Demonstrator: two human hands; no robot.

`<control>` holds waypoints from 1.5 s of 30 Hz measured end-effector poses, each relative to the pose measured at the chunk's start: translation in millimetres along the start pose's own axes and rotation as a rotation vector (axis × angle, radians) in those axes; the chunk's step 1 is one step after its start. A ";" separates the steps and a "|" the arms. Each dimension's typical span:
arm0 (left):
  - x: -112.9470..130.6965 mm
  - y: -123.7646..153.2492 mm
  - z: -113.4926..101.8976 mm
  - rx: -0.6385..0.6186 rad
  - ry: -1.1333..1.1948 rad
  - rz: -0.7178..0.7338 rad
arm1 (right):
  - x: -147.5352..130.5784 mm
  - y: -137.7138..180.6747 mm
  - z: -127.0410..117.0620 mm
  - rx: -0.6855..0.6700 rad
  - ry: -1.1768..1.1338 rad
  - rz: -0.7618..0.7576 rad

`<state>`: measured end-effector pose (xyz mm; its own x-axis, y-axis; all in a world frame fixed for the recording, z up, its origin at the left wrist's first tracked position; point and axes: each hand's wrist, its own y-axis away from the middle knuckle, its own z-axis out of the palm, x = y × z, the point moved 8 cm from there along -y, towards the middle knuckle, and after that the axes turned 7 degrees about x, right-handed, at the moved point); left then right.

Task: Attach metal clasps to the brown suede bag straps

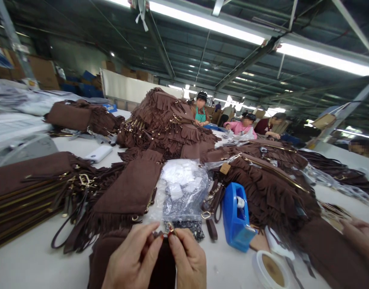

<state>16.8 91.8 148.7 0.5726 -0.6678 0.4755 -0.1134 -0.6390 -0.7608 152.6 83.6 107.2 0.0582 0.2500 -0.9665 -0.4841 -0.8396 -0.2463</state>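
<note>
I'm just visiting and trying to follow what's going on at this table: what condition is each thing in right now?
left hand: fingers pinching the gold clasp.
right hand: fingers pinching the same clasp.
gold clasp: held between both hands, above the brown bag.
brown bag: lying under the hands, mostly hidden.
blue tape dispenser: upright, roll loaded.
clear plastic bag: lying on the table, filled with small pieces.
fringed bags: heaped in a pile.
tape roll: lying flat.

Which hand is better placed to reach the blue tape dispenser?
Probably the right hand. The blue tape dispenser stands on its side, just beyond it. The left hand would have to cross over. Both pinch a small gold clasp.
</note>
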 end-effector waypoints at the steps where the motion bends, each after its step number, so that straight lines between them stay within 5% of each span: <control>1: -4.8 -10.1 -2.5 0.017 0.053 -0.065 | -2.5 1.7 0.1 0.010 0.013 -0.033; 9: 1.5 -20.7 0.2 0.065 0.222 -0.098 | -12.3 5.6 2.2 0.012 0.119 -0.176; 17: 11.2 -24.1 2.8 0.054 0.059 0.079 | -7.1 7.2 2.9 0.006 0.146 -0.165; 28: 26.3 -2.8 -2.0 0.140 -0.211 0.388 | 6.2 7.9 3.5 -0.068 -0.098 0.091; 34: 25.0 -5.4 0.7 -0.065 0.099 0.058 | 0.1 8.3 0.2 0.004 -0.035 0.011; 38: 11.4 -13.5 -14.1 -0.019 0.178 -0.183 | 3.9 9.0 -1.4 0.013 -0.039 0.037; 41: -12.5 -19.9 -33.9 0.083 0.021 -0.208 | 5.8 9.0 -5.8 0.044 -0.055 0.071; 45: -66.0 -23.6 -74.7 0.230 -0.481 -0.316 | 5.3 9.3 -10.2 0.064 -0.029 0.121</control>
<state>-79.0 122.5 168.3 0.8578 -0.1791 0.4817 0.2684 -0.6433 -0.7170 157.3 72.3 99.1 -0.0293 0.1634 -0.9861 -0.5408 -0.8323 -0.1219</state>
